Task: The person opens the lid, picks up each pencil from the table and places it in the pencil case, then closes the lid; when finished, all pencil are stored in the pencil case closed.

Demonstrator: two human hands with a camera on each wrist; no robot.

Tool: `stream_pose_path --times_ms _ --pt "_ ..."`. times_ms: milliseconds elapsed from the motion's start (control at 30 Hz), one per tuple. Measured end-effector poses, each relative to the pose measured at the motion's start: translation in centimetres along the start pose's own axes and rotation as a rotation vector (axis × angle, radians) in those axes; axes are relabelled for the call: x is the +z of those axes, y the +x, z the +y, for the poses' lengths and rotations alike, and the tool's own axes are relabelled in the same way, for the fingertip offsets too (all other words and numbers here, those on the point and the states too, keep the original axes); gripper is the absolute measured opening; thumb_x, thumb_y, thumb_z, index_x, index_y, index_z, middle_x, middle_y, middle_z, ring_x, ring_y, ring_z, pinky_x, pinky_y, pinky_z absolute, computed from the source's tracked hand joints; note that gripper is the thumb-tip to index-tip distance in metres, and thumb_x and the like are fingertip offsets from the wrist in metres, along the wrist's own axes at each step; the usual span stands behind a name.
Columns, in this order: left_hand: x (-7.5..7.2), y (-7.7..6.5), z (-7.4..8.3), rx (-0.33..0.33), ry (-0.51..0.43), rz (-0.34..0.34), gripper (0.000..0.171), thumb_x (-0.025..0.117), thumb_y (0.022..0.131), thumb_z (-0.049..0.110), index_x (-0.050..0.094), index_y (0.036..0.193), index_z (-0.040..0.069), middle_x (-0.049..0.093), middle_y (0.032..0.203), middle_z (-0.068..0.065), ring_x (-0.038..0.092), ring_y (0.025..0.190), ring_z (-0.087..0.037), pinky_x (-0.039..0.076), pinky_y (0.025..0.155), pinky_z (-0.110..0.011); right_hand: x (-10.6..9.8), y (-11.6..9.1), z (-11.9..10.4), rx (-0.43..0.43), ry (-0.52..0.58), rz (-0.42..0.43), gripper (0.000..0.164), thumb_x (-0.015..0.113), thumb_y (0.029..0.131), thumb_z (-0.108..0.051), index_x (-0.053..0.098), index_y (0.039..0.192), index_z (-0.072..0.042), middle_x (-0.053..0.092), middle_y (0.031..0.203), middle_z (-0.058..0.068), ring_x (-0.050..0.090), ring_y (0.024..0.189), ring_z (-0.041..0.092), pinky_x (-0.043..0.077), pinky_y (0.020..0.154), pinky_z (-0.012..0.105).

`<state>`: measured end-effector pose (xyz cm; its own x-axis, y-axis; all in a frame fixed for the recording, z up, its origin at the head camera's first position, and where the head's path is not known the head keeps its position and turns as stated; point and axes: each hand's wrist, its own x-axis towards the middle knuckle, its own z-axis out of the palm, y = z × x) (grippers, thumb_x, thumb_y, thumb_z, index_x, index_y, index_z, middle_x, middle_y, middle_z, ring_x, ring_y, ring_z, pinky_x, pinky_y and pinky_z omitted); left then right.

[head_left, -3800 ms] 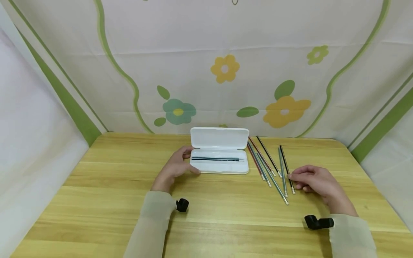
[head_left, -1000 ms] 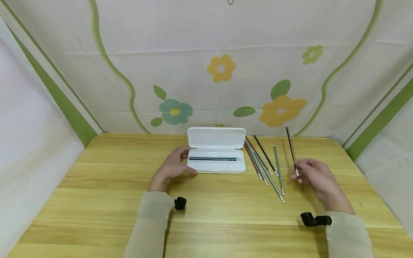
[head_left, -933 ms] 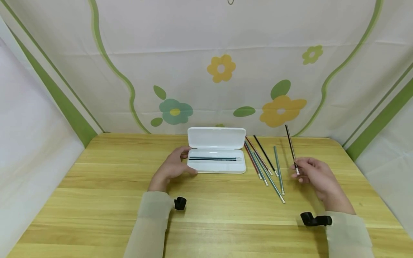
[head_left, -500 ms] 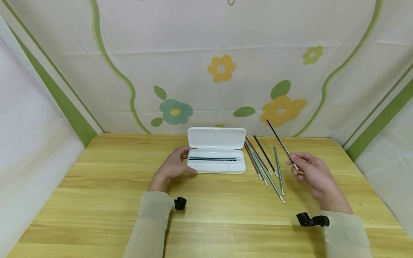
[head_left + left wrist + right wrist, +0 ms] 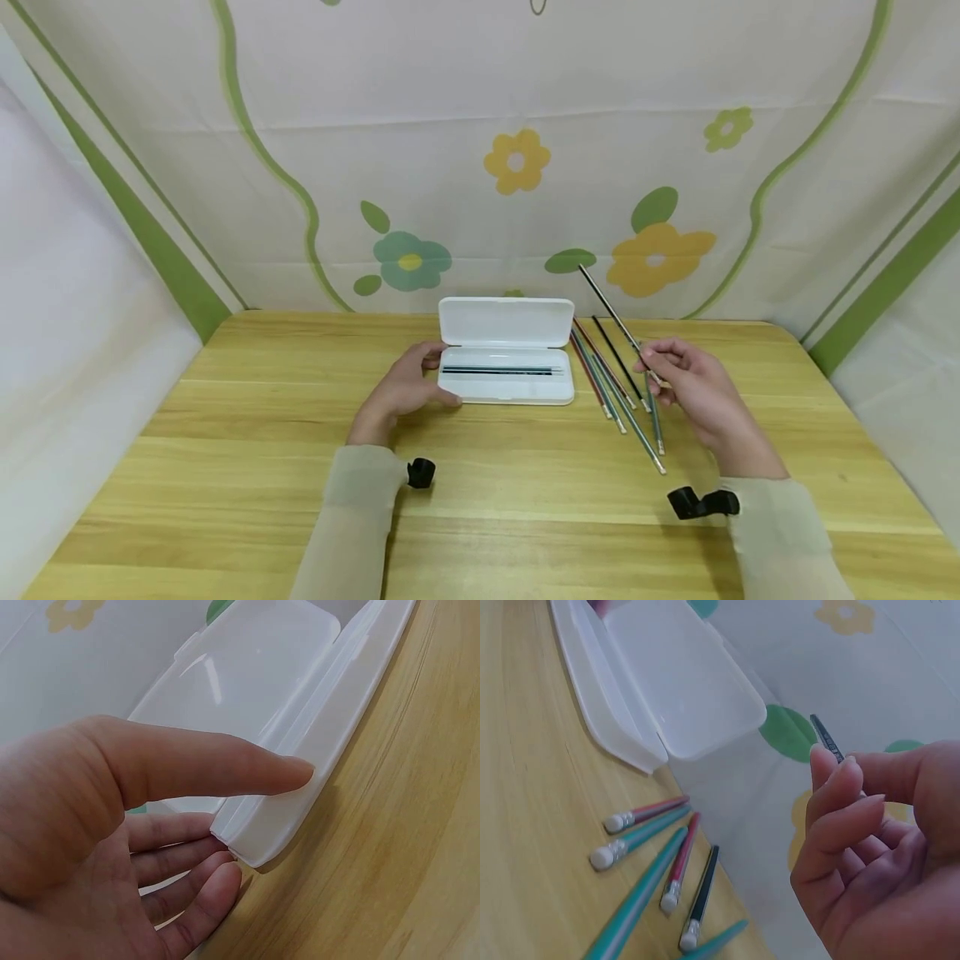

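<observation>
Leftward has moved the black pencil (image 5: 618, 320), pinched in fingers of the right hand (image 5: 699, 393); the left hand (image 5: 402, 387) holds the white case (image 5: 495, 389) near the far edge of the tabletop (image 5: 525, 500). Carrying seems underway (next needs levelling, I think).

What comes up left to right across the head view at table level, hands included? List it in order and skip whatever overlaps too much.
Left hand at the case's left end → open white pencil case → group of loose pencils on the table → right hand.
</observation>
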<state>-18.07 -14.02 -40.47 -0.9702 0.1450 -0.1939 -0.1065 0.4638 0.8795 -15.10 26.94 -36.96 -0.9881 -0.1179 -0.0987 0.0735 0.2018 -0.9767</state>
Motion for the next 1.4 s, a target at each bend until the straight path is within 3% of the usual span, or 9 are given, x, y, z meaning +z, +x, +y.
stream_pose_path --times_ms 267,533,700,967,1267,1400 --pt "-0.2 0.2 -0.2 0.006 0.0 0.002 0.089 0.094 0.074 0.004 0.055 0.154 0.009 0.056 0.151 -0.015 0.049 0.138 -0.035 0.043 0.12 -0.054 2.0 1.6 -2.3 -0.032 -0.131 -0.038 0.041 0.06 0.112 -0.033 0.055 0.133 0.001 0.072 0.104 -0.009 0.061 0.086 0.01 0.055 0.072 0.026" --pt "0.1 0.3 -0.1 0.019 -0.006 0.001 0.089 0.094 0.074 0.003 0.055 0.154 0.009 0.057 0.149 -0.015 0.05 0.136 -0.035 0.043 0.119 -0.053 3.3 2.5 -3.1 -0.042 -0.175 -0.079 0.035 0.058 0.113 -0.024 0.057 0.133 0.005 0.072 0.106 0.002 0.062 0.083 0.009 0.055 0.066 0.025" --pt "0.2 0.3 0.1 0.008 -0.003 0.003 0.088 0.094 0.075 0.004 0.055 0.154 0.01 0.057 0.149 -0.014 0.05 0.137 -0.035 0.043 0.119 -0.053 3.8 2.8 -3.1 -0.027 -0.188 -0.081 0.034 0.059 0.112 -0.024 0.057 0.133 0.004 0.072 0.107 0.005 0.062 0.084 0.013 0.056 0.066 0.025" --pt "0.2 0.3 0.2 0.008 -0.003 0.005 0.088 0.094 0.075 0.004 0.055 0.153 0.009 0.057 0.149 -0.015 0.05 0.137 -0.035 0.043 0.119 -0.053 4.4 3.5 -2.6 -0.023 -0.234 -0.111 0.032 0.058 0.112 -0.022 0.061 0.13 0.005 0.071 0.1 -0.003 0.06 0.082 0.014 0.052 0.065 0.025" --pt "0.2 0.4 0.0 0.006 -0.008 0.01 0.089 0.094 0.075 0.003 0.055 0.154 0.01 0.057 0.15 -0.014 0.05 0.138 -0.035 0.043 0.12 -0.053 4.8 4.4 -1.5 -0.071 -0.365 -0.095 0.025 0.062 0.111 -0.02 0.067 0.122 0.001 0.071 0.105 0.017 0.061 0.086 0.025 0.053 0.067 0.03" --pt "0.3 0.4 0.0 0.0 -0.012 0.012 0.088 0.094 0.074 0.002 0.056 0.153 0.01 0.057 0.149 -0.013 0.05 0.137 -0.034 0.043 0.12 -0.052 5.0 4.7 -1.0 -0.093 -0.441 -0.075 0.022 0.062 0.11 -0.019 0.07 0.119 0.0 0.072 0.107 0.02 0.061 0.089 0.026 0.052 0.071 0.029"
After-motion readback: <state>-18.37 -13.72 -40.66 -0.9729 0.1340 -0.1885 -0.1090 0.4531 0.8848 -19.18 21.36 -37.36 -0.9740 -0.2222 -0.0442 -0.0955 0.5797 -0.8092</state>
